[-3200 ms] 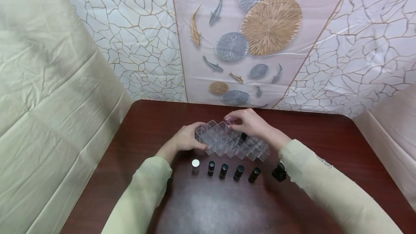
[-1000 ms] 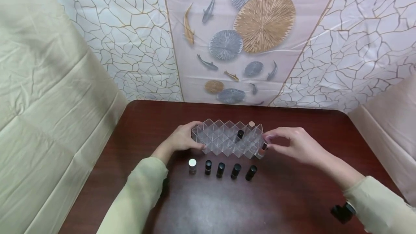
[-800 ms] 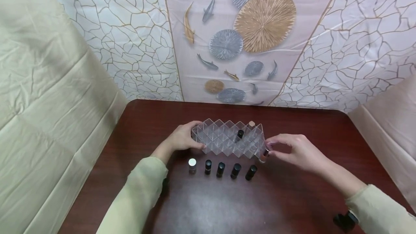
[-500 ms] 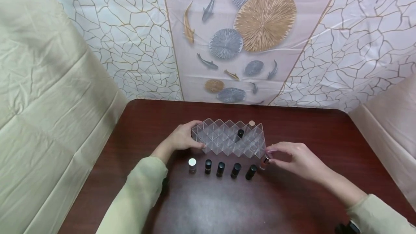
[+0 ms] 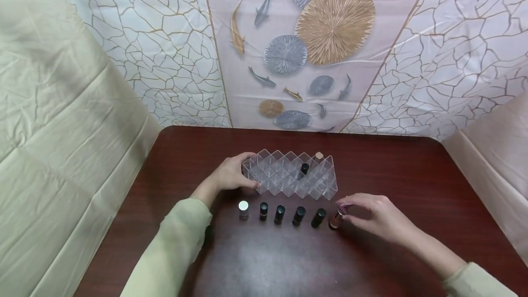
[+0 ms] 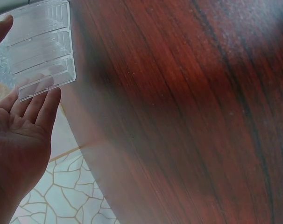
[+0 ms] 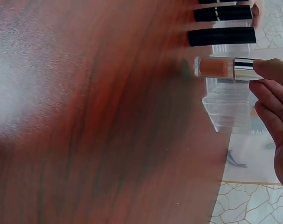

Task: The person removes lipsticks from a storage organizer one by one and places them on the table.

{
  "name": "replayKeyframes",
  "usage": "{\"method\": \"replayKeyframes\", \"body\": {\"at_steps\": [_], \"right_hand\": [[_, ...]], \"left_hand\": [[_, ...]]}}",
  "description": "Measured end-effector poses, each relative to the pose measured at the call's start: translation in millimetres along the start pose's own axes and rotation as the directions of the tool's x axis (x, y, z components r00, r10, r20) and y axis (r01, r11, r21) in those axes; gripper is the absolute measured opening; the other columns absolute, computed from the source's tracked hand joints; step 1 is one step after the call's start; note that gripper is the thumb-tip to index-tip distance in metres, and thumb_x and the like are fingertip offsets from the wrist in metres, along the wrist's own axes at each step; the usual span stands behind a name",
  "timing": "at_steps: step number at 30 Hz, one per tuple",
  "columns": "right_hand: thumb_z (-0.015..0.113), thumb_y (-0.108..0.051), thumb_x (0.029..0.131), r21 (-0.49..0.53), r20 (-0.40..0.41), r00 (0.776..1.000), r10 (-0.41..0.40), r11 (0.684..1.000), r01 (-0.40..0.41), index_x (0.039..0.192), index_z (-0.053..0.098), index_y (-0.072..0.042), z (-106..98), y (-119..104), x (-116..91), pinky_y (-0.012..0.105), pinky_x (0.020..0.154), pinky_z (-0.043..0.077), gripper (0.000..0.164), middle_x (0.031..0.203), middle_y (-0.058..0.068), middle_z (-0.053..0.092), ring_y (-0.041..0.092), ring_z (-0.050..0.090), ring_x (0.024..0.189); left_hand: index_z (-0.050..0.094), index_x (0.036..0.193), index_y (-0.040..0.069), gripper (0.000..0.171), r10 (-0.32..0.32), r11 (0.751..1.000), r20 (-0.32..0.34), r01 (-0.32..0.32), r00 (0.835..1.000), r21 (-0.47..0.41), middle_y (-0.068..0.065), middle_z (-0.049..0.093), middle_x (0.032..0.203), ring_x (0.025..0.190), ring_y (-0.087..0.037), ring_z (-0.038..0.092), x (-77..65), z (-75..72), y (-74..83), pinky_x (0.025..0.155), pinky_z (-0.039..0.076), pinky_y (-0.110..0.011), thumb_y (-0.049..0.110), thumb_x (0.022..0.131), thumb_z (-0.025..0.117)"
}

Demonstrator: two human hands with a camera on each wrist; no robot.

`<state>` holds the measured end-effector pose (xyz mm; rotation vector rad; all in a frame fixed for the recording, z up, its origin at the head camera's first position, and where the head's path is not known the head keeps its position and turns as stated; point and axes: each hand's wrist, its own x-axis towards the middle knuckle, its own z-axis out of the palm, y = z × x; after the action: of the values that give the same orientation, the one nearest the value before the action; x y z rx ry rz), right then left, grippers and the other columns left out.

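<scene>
A clear plastic lipstick organizer [image 5: 274, 178] with diamond-shaped cells stands on the table. My left hand [image 5: 229, 174] grips its left end, thumb in front and fingers behind; the left wrist view shows the fingers through the clear wall [image 6: 43, 56]. Between thumb and fingertips my right hand [image 5: 381, 217] pinches the silver upper end of a lipstick [image 7: 216, 68] with a clear, orange-filled lower body. This lipstick is upright, close over the table at the right end of a row of tubes, beside a black lipstick [image 5: 318, 218].
In the organizer stand a black tube [image 5: 304, 169] and a pink-topped tube [image 5: 319, 156]. Along its front runs a row of several black lipsticks [image 5: 299, 216], with a white-topped tube [image 5: 243, 210] at its left end. A patterned cloth [image 5: 288, 81] hangs behind the table [image 5: 198, 145].
From over the organizer's back, my right hand has come to its right end, then toward me with the orange lipstick, to the row's right end. My left hand keeps its grip.
</scene>
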<state>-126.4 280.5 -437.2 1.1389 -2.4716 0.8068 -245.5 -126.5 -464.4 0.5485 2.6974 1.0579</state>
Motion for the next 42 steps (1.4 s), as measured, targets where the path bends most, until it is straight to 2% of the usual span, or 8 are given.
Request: {"method": "replayKeyframes", "body": {"at_steps": [9, 25, 34, 42], "right_hand": [[0.092, 0.006, 0.071, 0.004, 0.039, 0.997, 0.063, 0.998, -0.063, 0.117, 0.079, -0.018, 5.3, -2.8, -8.2, 0.008, 0.091, 0.048, 0.053, 0.106, -0.008, 0.079, 0.008, 0.075, 0.096], [0.095, -0.002, 0.07, -0.016, 0.069, 0.995, 0.074, 0.997, -0.073, 0.121, 0.078, -0.016, 3.3, -3.3, -8.2, 0.007, 0.095, 0.046, 0.056, 0.111, -0.006, 0.079, 0.011, 0.075, 0.101], [0.097, -0.008, 0.07, -0.078, 0.05, 0.998, 0.049, 0.996, -0.045, 0.123, 0.079, -0.014, -6.8, -0.1, 8.1, 0.009, 0.098, 0.046, 0.056, 0.116, -0.004, 0.079, 0.016, 0.076, 0.104], [0.096, -0.014, 0.075, -0.1, 0.062, 0.995, 0.079, 0.992, -0.073, 0.125, 0.078, -0.013, -12.8, 4.9, 29.1, 0.012, 0.1, 0.047, 0.053, 0.119, -0.003, 0.079, 0.02, 0.076, 0.108]], "left_hand": [[0.054, 0.154, 0.013, 0.092, 0.003, 1.0, 0.002, -0.003, 1.0, -0.007, -0.008, 0.073, 0.124, 0.11, -0.023, 0.065, -0.9, 0.0, 0.7, 0.104, 0.052, -0.046, 0.037, 0.075, 0.095], [0.054, 0.154, 0.014, 0.093, 0.008, 1.0, -0.001, -0.008, 1.0, -0.001, -0.008, 0.072, 0.126, 0.111, -0.025, 0.065, -0.9, 0.5, -1.0, 0.103, 0.052, -0.047, 0.04, 0.075, 0.094], [0.053, 0.154, 0.012, 0.093, 0.01, 1.0, 0.001, -0.01, 1.0, -0.001, -0.009, 0.073, 0.125, 0.111, -0.025, 0.066, -0.7, -0.2, 0.7, 0.104, 0.052, -0.046, 0.038, 0.075, 0.095], [0.054, 0.154, 0.012, 0.092, 0.004, 1.0, 0.005, -0.004, 1.0, -0.003, -0.008, 0.072, 0.126, 0.109, -0.023, 0.064, -0.8, -0.1, 0.0, 0.104, 0.052, -0.045, 0.037, 0.076, 0.095]]}}
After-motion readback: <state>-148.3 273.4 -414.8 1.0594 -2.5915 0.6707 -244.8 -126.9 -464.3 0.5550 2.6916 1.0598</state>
